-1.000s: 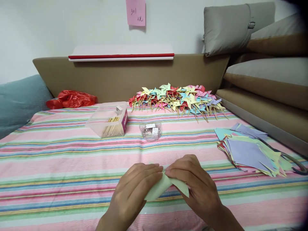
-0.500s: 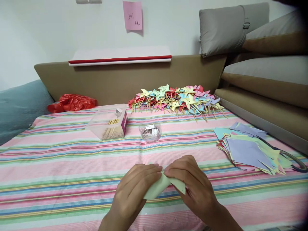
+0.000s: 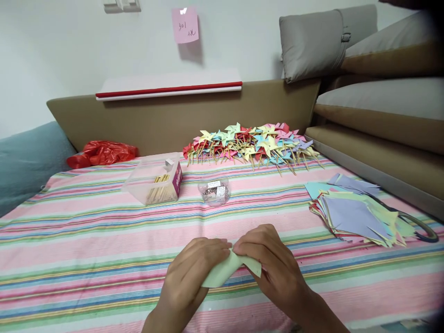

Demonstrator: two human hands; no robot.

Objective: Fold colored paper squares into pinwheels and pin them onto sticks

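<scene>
Between my two hands is a pale green piece of paper (image 3: 222,272), held above the striped cloth with its edges bent. The fingers of my left hand (image 3: 192,273) are closed over its left and upper part. On the other side, my right hand (image 3: 274,268) pinches it near the top middle, and a small flap with a point hangs down by the thumb. Both sets of fingertips almost meet at the top of the paper. What lies under the fingers is hidden.
Ahead stand a clear bin (image 3: 149,182) of wooden sticks and a clear bag of small dark parts (image 3: 214,191). Paper pinwheels (image 3: 249,143) are heaped at the back. Cut paper sheets (image 3: 357,215) lie right with scissors (image 3: 421,227). A red plastic bag (image 3: 104,153) rests back left.
My hands keep their grip on the green paper, and its lower left part shows slightly more. The whole view has shifted a little, with the background moving left.
</scene>
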